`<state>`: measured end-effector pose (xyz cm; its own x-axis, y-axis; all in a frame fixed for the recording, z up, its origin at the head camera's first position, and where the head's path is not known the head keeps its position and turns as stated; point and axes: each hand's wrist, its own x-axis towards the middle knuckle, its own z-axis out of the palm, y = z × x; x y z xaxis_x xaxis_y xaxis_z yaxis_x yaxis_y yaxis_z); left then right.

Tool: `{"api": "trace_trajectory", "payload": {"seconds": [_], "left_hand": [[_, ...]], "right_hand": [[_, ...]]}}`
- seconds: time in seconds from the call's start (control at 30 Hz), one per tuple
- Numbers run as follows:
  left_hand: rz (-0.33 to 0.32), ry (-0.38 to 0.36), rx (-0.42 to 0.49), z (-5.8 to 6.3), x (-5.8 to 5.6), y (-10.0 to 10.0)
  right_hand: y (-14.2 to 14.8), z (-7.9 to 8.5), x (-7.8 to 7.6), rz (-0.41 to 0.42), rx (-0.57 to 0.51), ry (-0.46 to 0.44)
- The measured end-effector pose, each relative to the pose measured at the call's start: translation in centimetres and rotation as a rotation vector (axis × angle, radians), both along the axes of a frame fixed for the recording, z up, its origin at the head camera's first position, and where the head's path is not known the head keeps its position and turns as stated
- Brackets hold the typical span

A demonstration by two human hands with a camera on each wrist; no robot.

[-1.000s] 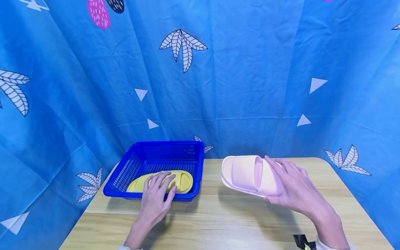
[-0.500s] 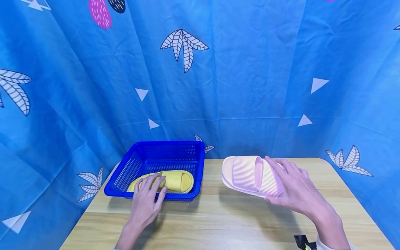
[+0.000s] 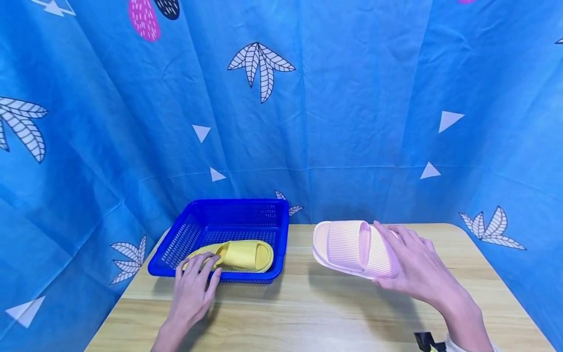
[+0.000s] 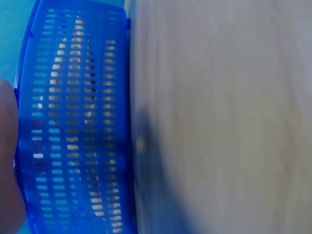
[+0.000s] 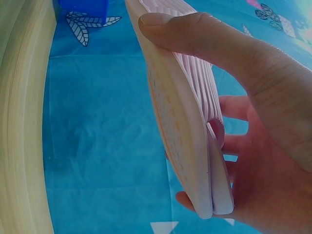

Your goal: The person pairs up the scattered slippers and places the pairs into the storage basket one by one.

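Note:
A nested pair of pink ribbed slippers [image 3: 345, 244] is held above the table by my right hand [image 3: 415, 269], which grips their right end. In the right wrist view the thumb lies along the edge of one sole [image 5: 178, 126], the other fingers behind. Yellow slippers [image 3: 244, 255] lie inside the blue plastic basket [image 3: 151, 268], along its front wall. My left hand [image 3: 192, 291] reaches over the front rim, its relaxed fingers at the left end of the yellow slippers. The left wrist view shows the perforated basket wall [image 4: 100, 131] and a bit of the hand at the left edge.
The basket stands at the back left of a light wooden table [image 3: 299, 313]. A blue patterned curtain [image 3: 352, 122] hangs behind the table and along both sides. Near my right wrist is a small black object [image 3: 424, 341].
My left hand has slid leftward along the yellow slippers, from their strap to their left end, uncovering more of them. My right hand stays in place with the pink slippers.

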<state>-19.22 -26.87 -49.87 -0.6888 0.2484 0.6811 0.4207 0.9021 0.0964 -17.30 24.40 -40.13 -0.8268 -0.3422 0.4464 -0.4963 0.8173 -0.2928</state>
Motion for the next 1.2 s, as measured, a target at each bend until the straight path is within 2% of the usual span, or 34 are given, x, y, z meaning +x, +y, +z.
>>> {"api": "trace_trajectory", "payload": {"seconds": [0.47, 0.7, 0.97, 1.2], "left_hand": [[0.017, -0.02, -0.02, -0.2, 0.3, -1.3], [0.044, -0.041, -0.073, 0.0, 0.1, -1.2], [0.035, -0.058, -0.107, -0.1, 0.4, -1.6], [0.042, -0.076, -0.11, 0.0, 0.7, -2.0]], "right_hand": [[-0.5, 0.3, 0.0, -0.005, 0.023, 0.001], [-0.6, 0.3, -0.1, 0.0, 0.026, -0.002], [-0.7, -1.2, -0.5, 0.035, -0.035, -0.042], [-0.8, -1.9, -0.7, 0.057, -0.056, -0.014]]}}
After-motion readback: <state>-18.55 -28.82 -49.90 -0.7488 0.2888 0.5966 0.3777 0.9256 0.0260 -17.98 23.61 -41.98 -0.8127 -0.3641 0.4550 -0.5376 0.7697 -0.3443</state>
